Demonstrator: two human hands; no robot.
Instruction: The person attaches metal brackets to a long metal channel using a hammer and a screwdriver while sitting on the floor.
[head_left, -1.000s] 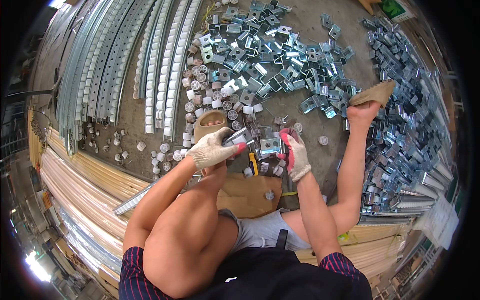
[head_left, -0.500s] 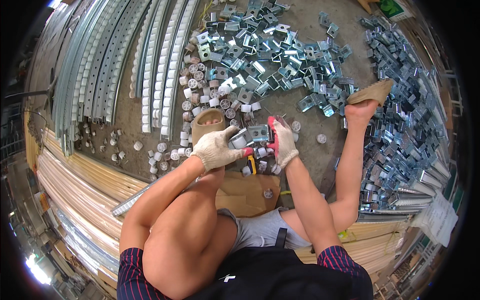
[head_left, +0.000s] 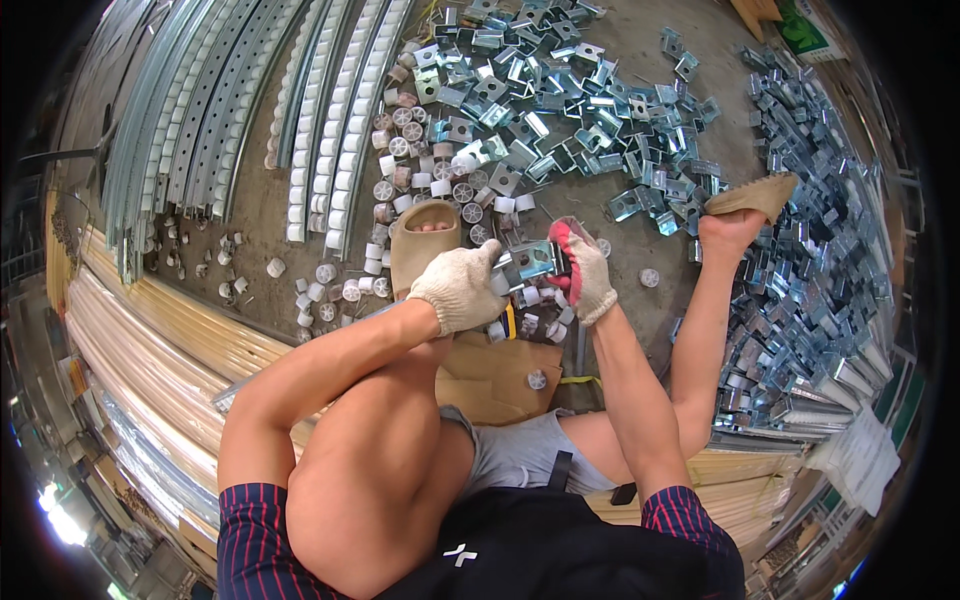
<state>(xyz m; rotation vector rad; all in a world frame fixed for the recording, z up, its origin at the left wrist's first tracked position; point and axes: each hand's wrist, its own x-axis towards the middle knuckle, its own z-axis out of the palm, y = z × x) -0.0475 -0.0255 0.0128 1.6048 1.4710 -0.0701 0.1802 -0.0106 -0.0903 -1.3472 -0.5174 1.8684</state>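
My right hand (head_left: 585, 270), in a white knit glove with a red palm, grips the right end of a shiny metal bracket (head_left: 530, 260). Close against the bracket's left end is my left hand (head_left: 458, 287), gloved the same way. Its fingers are bent around a small white roller (head_left: 500, 283), partly hidden by the glove. Loose white rollers (head_left: 473, 212) lie on the floor just beyond. Below the bracket, a yellow-and-black tool handle (head_left: 510, 320) shows among more rollers.
A heap of metal brackets (head_left: 540, 130) spreads ahead, and a larger pile (head_left: 800, 270) lies to the right. Long roller tracks (head_left: 345, 130) rest at the far left. Wrapped pale strips (head_left: 160, 350) are stacked at left. Brown cardboard (head_left: 490, 378) lies before me.
My left hand has moved right and its fingers have closed in toward the bracket's left end. The right hand still grips the bracket. The whole view has shifted slightly.
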